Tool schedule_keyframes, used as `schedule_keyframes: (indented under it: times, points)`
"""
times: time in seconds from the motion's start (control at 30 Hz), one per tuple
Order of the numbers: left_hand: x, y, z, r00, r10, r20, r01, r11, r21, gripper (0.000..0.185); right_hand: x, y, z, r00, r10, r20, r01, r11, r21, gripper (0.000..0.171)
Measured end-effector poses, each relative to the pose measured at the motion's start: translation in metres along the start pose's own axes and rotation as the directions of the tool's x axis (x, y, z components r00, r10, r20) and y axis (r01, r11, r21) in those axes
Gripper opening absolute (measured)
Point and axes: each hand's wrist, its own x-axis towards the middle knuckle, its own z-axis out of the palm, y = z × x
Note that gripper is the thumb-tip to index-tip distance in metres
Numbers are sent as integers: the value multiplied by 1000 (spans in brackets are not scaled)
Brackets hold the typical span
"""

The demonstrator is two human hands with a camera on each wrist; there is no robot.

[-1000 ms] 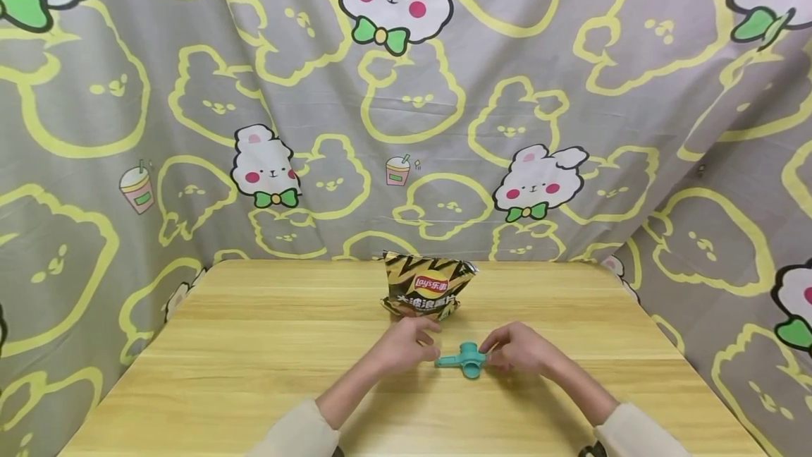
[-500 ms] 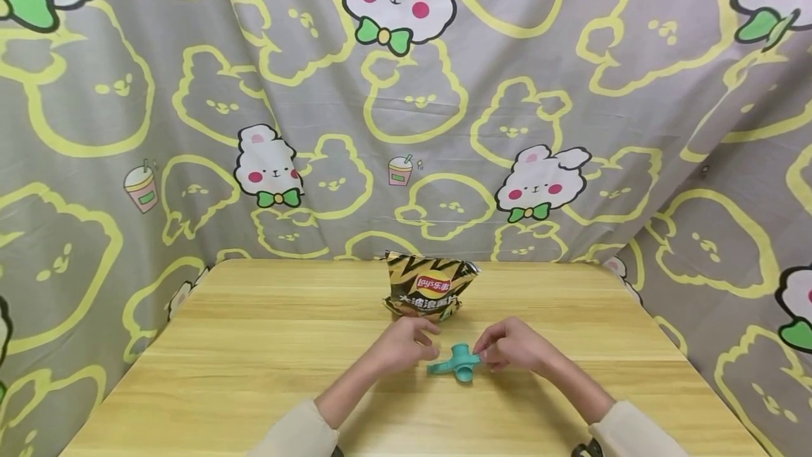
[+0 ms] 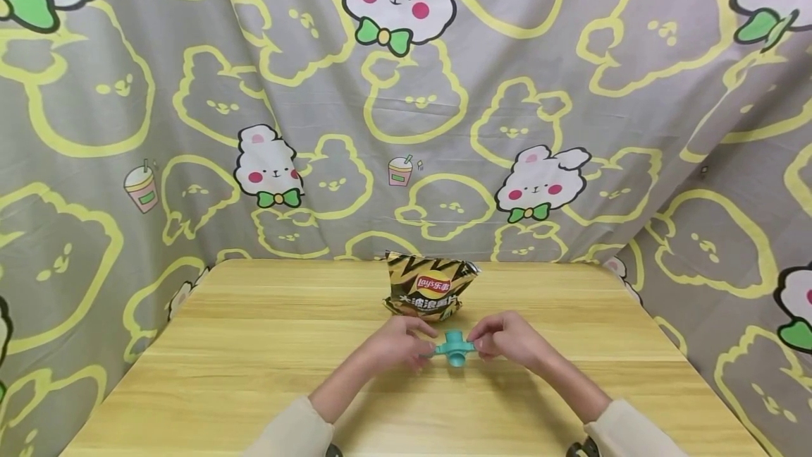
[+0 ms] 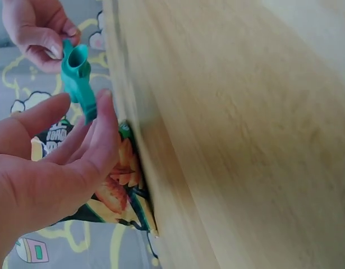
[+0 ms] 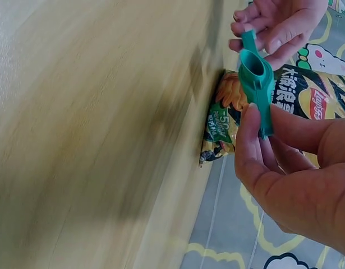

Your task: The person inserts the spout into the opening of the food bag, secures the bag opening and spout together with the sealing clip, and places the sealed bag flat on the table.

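Change: the teal clip (image 3: 454, 348) had come up off the wooden table (image 3: 254, 372) since a second before, when it lay flat near the front edge; it now hung between both hands, a little nearer the chip bag (image 3: 428, 288); half a second earlier only its right end was raised
Left hand: the left hand (image 3: 396, 345) had moved in and pinched the clip's left arm between thumb and fingertips; earlier its fingers lay just beside that end without a clear hold
Right hand: the right hand (image 3: 507, 340) pinched the clip's right arm, fingers curled round it; it had the same end a second ago, lower down
Clip position: held level above the table, just in front of the bag, not touching it; the round spout pointed toward the camera in the wrist views (image 4: 77, 67) (image 5: 255, 73)
Meaning: judged from the hold, the clip had gone from lying on the table to being carried in a two-handed grasp, ready to be worked or opened; the bag stayed untouched, standing where it was
Count: one clip; one chip bag; one table; two hands, both on the clip; one printed cloth backdrop (image 3: 571, 125) behind and at the sides
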Motion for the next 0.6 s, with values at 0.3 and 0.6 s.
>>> schedule_keyframes:
  times: [0.3, 0.6]
  points:
    - [-2, 5, -2, 994, 53, -98, -53, 999, 3, 33, 2, -3, 1, 1000, -10, 18, 9, 1000, 17, 23]
    - [0, 9, -5, 982, 101, -160, -87, 992, 95, 13, 6, -14, 7, 1000, 4, 9, -3, 987, -159, 34]
